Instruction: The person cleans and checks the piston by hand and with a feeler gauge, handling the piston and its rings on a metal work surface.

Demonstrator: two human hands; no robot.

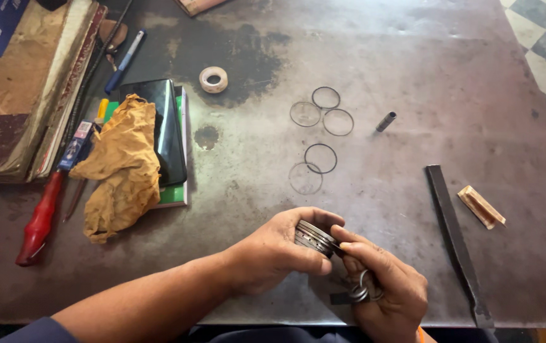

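Hands work close together at the near edge of the metal table (412, 76). The left hand (279, 251) is clamped around a round grooved metal piston (314, 237), and the right hand (387, 286) touches its rim with the fingertips while it keeps several thin rings (363, 292) hooked in its closed fingers. Farther on the table, five loose rings (321, 133) lie flat, with a small metal pin (386, 121) to their right. A yellow rag (122, 166) lies at the left, and a long dark file (456, 241) at the right.

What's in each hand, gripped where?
Left hand grips a grooved metal piston around its side wall. Right hand pinches the piston's edge and has thin metal rings looped in its fingers.
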